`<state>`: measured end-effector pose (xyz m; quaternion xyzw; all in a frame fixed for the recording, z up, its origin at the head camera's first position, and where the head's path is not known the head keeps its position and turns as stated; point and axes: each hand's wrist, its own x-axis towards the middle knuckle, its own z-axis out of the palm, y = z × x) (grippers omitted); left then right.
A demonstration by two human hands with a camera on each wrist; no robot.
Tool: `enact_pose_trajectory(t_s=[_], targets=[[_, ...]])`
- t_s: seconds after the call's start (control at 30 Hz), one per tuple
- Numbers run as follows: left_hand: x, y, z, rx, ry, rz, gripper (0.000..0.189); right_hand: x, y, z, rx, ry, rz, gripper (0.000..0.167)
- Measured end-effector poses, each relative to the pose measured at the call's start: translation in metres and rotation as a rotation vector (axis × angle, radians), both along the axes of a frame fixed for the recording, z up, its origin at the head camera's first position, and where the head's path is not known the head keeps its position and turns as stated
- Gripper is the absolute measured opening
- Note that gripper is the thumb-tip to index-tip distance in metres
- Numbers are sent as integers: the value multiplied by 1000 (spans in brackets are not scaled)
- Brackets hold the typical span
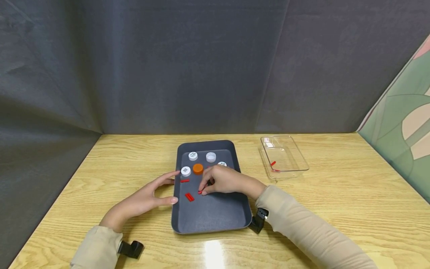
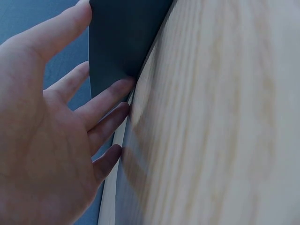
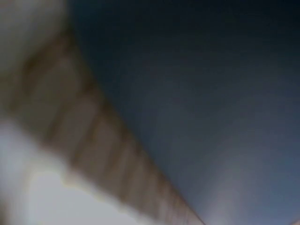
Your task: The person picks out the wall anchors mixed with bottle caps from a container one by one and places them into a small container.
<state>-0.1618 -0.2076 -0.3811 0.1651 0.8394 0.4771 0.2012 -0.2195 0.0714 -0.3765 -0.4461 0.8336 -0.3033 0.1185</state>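
Right hand (image 1: pixel 221 179) is bending over a dark grey rectangular tray (image 1: pixel 215 215), pinching a small red stick (image 1: pixel 200 192) between thumb and fingertips; left hand (image 1: pixel 147 196), thumb and fingers spread, is touching the tray's rim.

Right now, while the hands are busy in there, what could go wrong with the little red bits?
The red piece pinched in the right hand's fingertips is tiny, so it might slip and drop onto the tray. That hand is also near the orange cap and could knock it. The left hand is at the tray's edge, so a bump might shift the loose bits.
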Motion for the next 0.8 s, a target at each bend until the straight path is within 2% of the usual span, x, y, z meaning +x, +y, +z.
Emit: enact_pose_trajectory(t_s=[0.47, 0.8], targets=[[1, -1, 0, -11, -4, 9, 79, 1, 1, 1, -4, -9, -2, 3], [2, -1, 0, -9, -2, 7, 80, 3, 4, 3, -27, -55, -76, 3]])
